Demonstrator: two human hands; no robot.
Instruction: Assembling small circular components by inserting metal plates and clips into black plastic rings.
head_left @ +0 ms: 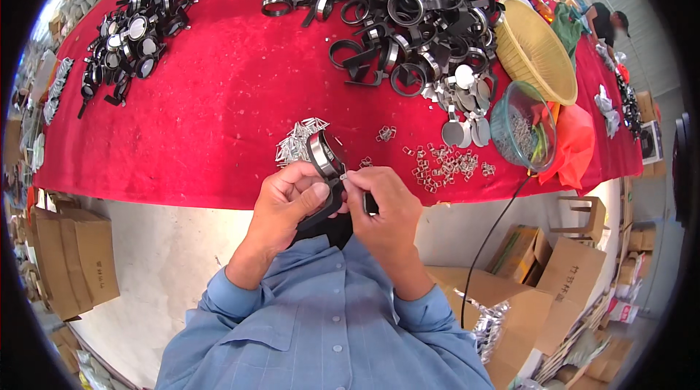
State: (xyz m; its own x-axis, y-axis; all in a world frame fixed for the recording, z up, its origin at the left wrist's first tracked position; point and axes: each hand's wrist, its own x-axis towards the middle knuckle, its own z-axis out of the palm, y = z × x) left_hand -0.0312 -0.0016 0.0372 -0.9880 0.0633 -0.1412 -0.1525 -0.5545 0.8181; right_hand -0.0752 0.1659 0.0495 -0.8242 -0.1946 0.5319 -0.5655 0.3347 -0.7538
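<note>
Magnifier frame (325,155), a black ring with a bright metal band and a black handle running down toward the person's chest, was held just off the near edge of the red-covered counter (219,98), its long axis tilted from upper left to lower right. Left hand (290,200) wrapped the handle from the left, fingers closed around it, thumb pressed on top. Right hand (383,204) came in from the right, its fingers pinched narrow on a small silvery clip (343,177) that touched the frame where ring meets handle, so the clip lay right of the ring and nearer the right hand. Behind them, near that edge, lay a heap of metal strips (297,141) and scattered loose clips (445,166).
</note>
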